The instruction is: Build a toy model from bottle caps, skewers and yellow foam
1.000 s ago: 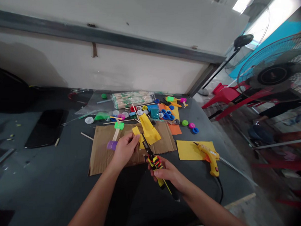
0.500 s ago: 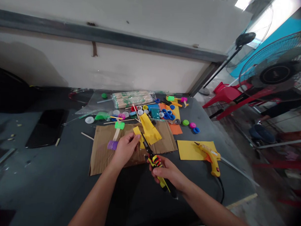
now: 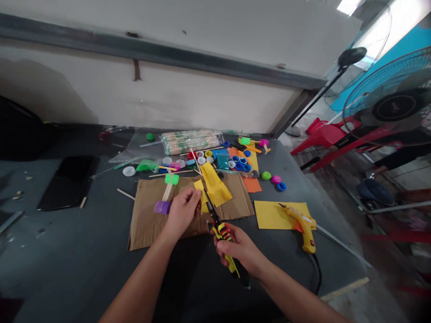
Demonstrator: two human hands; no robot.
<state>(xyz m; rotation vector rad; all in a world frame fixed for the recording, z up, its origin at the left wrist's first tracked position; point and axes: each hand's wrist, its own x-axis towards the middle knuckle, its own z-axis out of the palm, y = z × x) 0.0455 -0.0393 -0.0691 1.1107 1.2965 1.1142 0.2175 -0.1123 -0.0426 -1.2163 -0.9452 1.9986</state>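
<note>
My left hand (image 3: 184,210) has thumb and forefinger closed on a narrow yellow paper strip (image 3: 199,186), a pinch that would steady it beside the blades. My right hand (image 3: 239,246) is wrapped around the yellow-and-black handles of the cutters (image 3: 220,229), tips aimed at the strip; contact between them cannot be confirmed. My palm hides part of the handles, my fingertips the pinched paper. Beneath lies corrugated cardboard (image 3: 145,229), presumably shielding the counter (image 3: 81,255). To the right, a glue gun (image 3: 306,224) rests on a yellow sheet (image 3: 265,216), likely to catch drips; its cord (image 3: 318,273) runs out of sight. Beyond, overlapping bottle caps (image 3: 241,165) prevent a count.
</note>
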